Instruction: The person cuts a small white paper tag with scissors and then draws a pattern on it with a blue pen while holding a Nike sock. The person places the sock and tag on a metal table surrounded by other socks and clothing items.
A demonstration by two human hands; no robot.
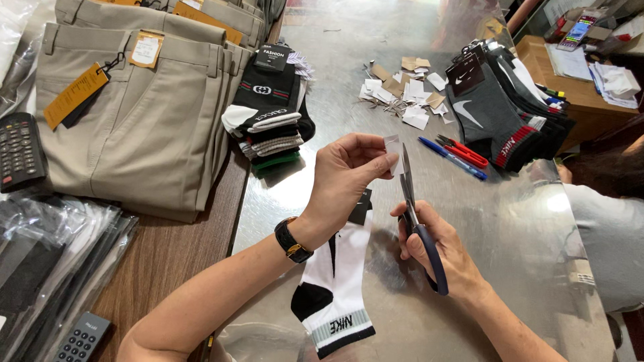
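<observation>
The left hand pinches a small white tag between thumb and fingertips, its grip closed on it. The right hand holds blue-handled scissors, fingers through the loops, blades upright and nearly shut just beside the tag. Below both lies a white and black sock on the shiny metal worktop. Paper scraps lie further off.

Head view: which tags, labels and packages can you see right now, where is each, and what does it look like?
White paper tag: small rectangle pinched in the left hand, at the scissors.
Orange hang tag: long card on the khaki trousers.
Black header cards: on the far sock bundle.
Clear plastic packages: stacked, near left.
</observation>
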